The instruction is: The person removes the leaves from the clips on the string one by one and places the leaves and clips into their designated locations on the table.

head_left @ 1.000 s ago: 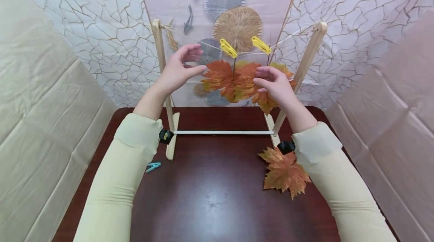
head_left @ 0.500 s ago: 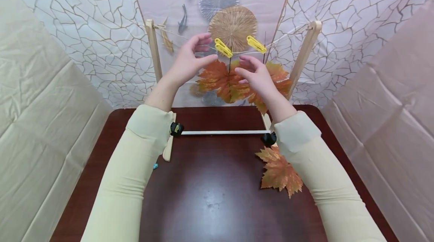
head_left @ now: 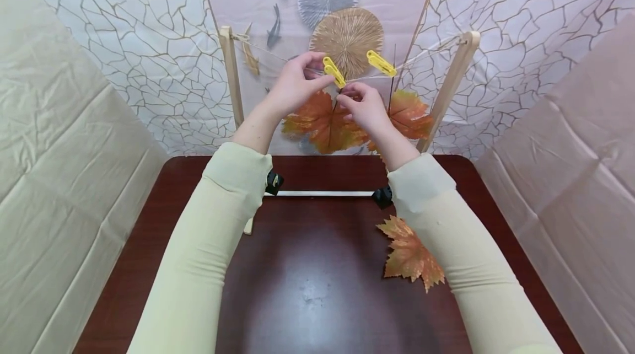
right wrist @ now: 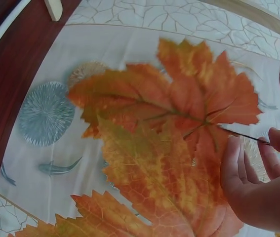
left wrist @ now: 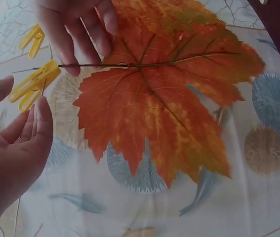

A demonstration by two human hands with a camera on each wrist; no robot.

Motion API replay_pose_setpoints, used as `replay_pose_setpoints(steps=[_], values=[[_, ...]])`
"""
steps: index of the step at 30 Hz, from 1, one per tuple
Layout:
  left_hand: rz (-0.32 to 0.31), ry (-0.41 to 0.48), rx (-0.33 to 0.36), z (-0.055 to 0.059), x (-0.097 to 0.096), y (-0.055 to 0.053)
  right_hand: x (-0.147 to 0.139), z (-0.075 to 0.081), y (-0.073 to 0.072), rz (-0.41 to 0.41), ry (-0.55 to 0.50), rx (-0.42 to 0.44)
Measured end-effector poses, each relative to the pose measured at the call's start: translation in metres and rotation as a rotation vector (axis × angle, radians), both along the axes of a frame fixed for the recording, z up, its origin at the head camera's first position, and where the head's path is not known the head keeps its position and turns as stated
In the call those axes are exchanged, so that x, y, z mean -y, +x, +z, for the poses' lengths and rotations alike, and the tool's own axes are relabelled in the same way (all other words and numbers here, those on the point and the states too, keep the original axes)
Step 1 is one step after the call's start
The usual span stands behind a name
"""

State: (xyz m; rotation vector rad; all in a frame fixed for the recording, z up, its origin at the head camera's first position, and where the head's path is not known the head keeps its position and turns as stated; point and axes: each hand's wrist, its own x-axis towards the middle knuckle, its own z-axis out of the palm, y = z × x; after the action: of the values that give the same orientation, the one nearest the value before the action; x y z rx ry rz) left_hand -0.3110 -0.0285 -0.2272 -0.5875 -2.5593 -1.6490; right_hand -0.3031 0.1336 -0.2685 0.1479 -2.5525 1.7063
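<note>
While the dark reddish-brown bench (head_left: 278,271) carries the pale wooden frame (head_left: 455,78), both are best left unshaken, so any tug on the thin off-white cord (head_left: 425,55) should be slight. The orange-red, maple-shaped leaf (head_left: 322,129) hangs below that cord, at about four o'clock from the left hand (head_left: 297,84) and eight o'clock from the right hand (head_left: 369,107). Its lobes look soft and easily creased, so it probably wants guiding from above rather than by its edges. The left hand curves about the yellow plastic clothespin (head_left: 334,71), at two o'clock from it, with thumb and fingers to opposite sides; whether they squeeze, I cannot tell. Pressing squarely on the handle ends should work the pin without twisting the cord. The right hand seems to pinch the thin dark stem (left wrist: 95,65), just below the pin at six o'clock, and would do well to steady it there
</note>
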Motion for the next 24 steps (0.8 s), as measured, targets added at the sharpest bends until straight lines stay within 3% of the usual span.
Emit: replay_pose_setpoints(steps=[3,10,15,24], values=[[0.021,0.012,0.007,0.0019,-0.0034,0.001,0.0003,-0.0027,0.0008,-0.003,0.03,-0.056],[0.031,0.134,0.055,0.0059,-0.0075,0.0057,-0.0016,-0.0058,0.0016,0.01,0.038,-0.133],[0.019,0.193,0.069,0.0041,-0.007,0.0068,-0.0023,-0.0068,0.0013,0.01,0.01,-0.157],[0.015,0.263,0.031,-0.0022,-0.0015,0.0072,0.0028,-0.0061,0.0044,0.045,-0.044,-0.142]])
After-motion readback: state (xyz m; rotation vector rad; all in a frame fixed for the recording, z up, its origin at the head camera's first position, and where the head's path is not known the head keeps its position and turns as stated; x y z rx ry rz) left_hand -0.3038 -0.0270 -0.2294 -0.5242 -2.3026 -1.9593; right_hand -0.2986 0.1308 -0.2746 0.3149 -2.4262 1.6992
